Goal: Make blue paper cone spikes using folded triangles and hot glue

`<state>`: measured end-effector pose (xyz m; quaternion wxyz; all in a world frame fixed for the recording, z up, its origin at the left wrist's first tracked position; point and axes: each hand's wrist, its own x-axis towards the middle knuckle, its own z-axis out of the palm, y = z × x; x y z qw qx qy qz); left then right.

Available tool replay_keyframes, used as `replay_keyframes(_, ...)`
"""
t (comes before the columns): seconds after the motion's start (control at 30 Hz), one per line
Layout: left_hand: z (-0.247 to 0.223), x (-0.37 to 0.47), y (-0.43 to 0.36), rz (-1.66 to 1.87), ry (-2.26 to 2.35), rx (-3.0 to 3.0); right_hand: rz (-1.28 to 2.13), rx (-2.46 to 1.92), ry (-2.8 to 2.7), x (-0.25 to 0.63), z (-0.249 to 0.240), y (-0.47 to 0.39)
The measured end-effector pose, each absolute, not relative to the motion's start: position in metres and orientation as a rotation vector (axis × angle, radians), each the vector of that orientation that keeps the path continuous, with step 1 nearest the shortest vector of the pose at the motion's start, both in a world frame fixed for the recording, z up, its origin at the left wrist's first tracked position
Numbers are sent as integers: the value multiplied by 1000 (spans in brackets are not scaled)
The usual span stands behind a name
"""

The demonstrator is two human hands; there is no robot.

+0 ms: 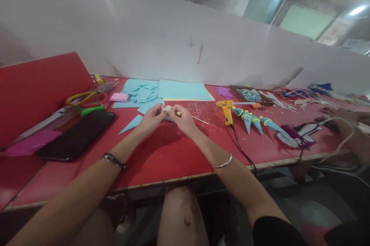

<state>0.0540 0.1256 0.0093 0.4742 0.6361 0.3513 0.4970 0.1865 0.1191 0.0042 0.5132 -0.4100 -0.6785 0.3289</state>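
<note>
My left hand (152, 117) and my right hand (184, 120) meet above the red table, fingers closed together on a small pale yellow-and-blue piece (168, 109). Most of it is hidden by the fingers, so its exact kind is unclear. A yellow bit shows beside my right fingers. A thin wooden stick (200, 120) lies just right of that hand. Left of my left hand is a blue paper cone (131, 123). Several finished-looking blue cones with yellow pom-pom trim (247, 119) lie to the right, next to a yellow glue gun (227, 112).
Blue paper sheets (185, 89) and cut blue pieces (143, 93) lie at the back. On the left are a black phone (77, 136), scissors (82, 98) and a pink block (119, 97). A brown tray (270, 101) stands back right. Another person's hand (347, 120) is at far right.
</note>
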Motion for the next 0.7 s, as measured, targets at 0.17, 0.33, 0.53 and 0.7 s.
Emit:
replay_keyframes(0.17, 5, 56, 124, 1251, 928, 1702, 588, -1069, -1728, 193, 5, 125)
replay_keyframes(0.33, 4, 59, 120, 1260, 890, 1754, 382, -1187, -1822, 196, 4, 126)
replay_keyframes(0.53, 7, 64, 113, 1166, 896, 1886, 339, -1425, -1732, 197, 7, 122)
replay_keyframes(0.7, 7, 68, 110, 1134, 864, 2019, 274, -1452, -1693, 199, 7, 122)
